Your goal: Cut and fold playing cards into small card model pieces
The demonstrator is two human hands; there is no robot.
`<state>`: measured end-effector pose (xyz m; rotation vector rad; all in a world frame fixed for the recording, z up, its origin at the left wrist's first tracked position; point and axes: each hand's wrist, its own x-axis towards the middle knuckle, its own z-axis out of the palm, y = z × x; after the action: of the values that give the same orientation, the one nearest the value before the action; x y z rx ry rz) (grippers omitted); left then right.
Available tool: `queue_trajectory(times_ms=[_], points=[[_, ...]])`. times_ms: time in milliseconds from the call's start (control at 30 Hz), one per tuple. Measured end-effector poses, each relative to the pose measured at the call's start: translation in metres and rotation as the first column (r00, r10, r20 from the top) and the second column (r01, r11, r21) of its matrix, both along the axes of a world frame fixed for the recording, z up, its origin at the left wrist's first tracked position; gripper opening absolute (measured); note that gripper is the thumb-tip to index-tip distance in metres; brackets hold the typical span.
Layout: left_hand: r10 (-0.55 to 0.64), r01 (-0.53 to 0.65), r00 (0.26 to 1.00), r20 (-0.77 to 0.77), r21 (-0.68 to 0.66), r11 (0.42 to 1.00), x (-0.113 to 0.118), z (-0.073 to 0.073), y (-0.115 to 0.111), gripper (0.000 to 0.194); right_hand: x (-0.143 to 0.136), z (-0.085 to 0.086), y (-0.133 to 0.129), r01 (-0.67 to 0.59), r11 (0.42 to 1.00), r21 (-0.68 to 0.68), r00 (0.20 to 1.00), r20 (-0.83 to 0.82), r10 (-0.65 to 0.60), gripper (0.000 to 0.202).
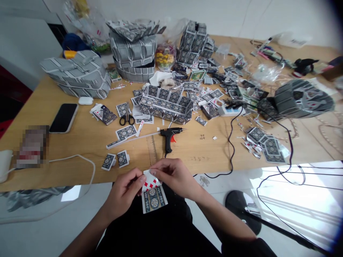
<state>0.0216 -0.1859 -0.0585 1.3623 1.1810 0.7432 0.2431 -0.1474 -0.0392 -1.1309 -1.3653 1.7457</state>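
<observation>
Between my two hands, just off the table's front edge, is a playing card (154, 200) with a patterned dark back. Its far end is bent over toward me, so a white face with red diamonds shows. My left hand (125, 191) pinches the left corner of the fold between thumb and fingers. At the right corner, my right hand (174, 176) pinches the same fold. A black glue gun (168, 139) with a red trigger lies on the table beyond my hands. Two small folded cards (123, 159) lie near the edge to the left.
An open box made of cards (166, 103) stands mid-table, with scissors (127, 116) left of it. A phone (64, 117) lies at left. Card-built baskets (134, 53) and loose cards fill the back. A black cable (232, 150) crosses the right side.
</observation>
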Motion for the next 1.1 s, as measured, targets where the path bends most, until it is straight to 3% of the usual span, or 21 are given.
queue_trajectory(times_ms=[633,900,1100], points=[[0.039,-0.019,0.981,-0.188,0.105,0.994,0.008,0.000,-0.005,0.043,-0.002,-0.009,-0.005,0.014,0.996,-0.082,1.000,-0.011,-0.015,0.034],[-0.057,0.081,0.970,-0.238,0.092,0.992,0.000,0.009,-0.003,0.035,-0.004,-0.007,-0.008,0.041,0.999,-0.003,0.997,0.070,-0.041,0.033],[0.031,0.040,0.950,-0.311,0.218,0.975,0.007,0.011,-0.006,0.036,-0.007,-0.008,-0.011,0.043,0.999,0.013,0.996,0.078,-0.044,0.035]])
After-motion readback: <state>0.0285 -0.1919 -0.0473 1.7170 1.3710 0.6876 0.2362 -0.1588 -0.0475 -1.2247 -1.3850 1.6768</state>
